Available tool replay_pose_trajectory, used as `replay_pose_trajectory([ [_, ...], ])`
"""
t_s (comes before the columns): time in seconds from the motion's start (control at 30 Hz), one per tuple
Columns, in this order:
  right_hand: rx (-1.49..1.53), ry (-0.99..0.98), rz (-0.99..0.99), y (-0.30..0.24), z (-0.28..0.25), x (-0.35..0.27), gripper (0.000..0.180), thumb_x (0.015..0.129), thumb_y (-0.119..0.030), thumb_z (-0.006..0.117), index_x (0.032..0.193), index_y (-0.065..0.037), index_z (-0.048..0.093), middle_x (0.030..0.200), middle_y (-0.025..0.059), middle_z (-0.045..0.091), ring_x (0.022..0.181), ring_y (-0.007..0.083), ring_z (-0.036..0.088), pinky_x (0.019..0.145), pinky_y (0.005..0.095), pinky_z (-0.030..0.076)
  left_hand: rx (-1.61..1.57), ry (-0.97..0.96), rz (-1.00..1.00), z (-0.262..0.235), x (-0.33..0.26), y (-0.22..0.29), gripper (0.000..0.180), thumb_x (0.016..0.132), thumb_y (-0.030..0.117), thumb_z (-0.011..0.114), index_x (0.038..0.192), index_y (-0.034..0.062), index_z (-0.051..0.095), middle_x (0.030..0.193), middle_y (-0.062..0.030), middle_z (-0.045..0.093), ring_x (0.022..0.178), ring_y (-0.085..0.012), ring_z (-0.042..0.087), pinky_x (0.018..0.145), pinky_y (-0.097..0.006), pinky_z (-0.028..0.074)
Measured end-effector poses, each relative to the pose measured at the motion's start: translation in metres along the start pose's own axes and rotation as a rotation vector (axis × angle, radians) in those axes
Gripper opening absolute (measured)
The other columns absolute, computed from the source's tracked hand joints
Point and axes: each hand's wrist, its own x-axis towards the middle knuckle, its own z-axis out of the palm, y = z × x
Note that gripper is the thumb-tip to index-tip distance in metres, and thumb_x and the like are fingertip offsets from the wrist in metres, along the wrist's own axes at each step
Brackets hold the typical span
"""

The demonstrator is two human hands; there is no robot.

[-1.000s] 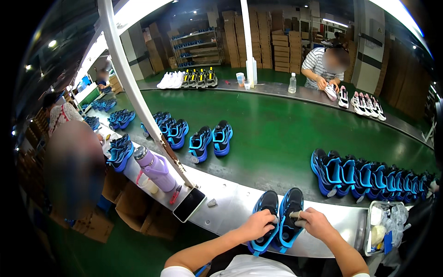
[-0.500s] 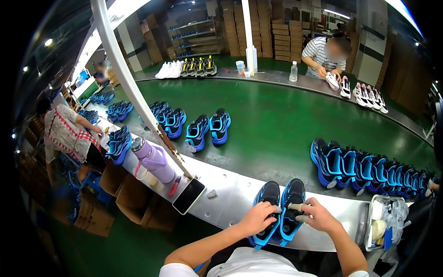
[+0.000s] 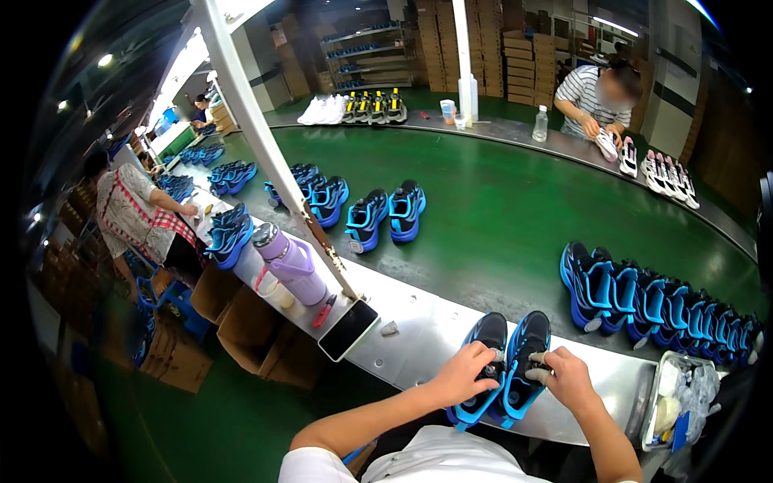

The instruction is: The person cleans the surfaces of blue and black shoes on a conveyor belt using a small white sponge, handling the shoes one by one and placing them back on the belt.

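Shoes in work: one black-and-blue pair, left shoe [image 3: 489, 328] and right shoe [image 3: 519, 362] side by side on the metal ledge [image 3: 425, 334] directly before me, toes toward twelve o'clock. My left hand [image 3: 460, 377] lies over the lacing area of the left shoe, fingers curled, thumb slightly apart; I cannot tell whether it has hold of anything. My right hand [image 3: 570, 378] is at the throat of the right shoe, thumb and forefinger partly parted; whether a lace is pinched cannot be told. Status, by my judgement: this pair is partway through handling; lace detail is too small to confirm any completed step. Bearings from the pair: filled tray [image 3: 651, 405] at three o'clock, phone [image 3: 349, 330] between nine and ten. Beyond, at two, stands a close row of matching shoes [image 3: 624, 294]; at eleven, two more matching shoes [image 3: 407, 211] on the green surface [image 3: 483, 201]. Which are finished and which are waiting, I cannot establish. Farthest, near one, a co-worker [image 3: 592, 97] handles a white-and-pink shoe [image 3: 605, 145].
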Motion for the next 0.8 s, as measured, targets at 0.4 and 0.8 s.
replay_pose_trajectory([
  [0.4,0.051,-0.092,-0.201,0.005,-0.017,-0.004,0.039,0.068,-0.010,0.080,0.106,-0.014,0.074,0.072,0.0070,0.050,0.064,0.0193,0.051,0.061,0.0313,0.045,-0.127,0.062,0.054,0.017,0.000,0.003,0.031,0.080,0.013,0.070,0.105,0.0024,0.054,0.094,-0.0152,0.051,0.096,-0.0360,0.052,0.084,-0.042,0.044],
  [0.8,0.028,0.003,-0.217,0.014,-0.002,-0.001,0.032,0.064,-0.010,0.081,0.096,-0.007,0.075,0.070,0.0081,0.051,0.062,0.0194,0.051,0.058,0.0316,0.043,-0.443,0.039,-0.077,0.054,-0.006,0.053,0.015,0.089,0.015,0.059,0.093,0.0017,0.054,0.086,-0.0186,0.062,0.075,-0.0302,0.064,0.065,-0.040,0.048],
])
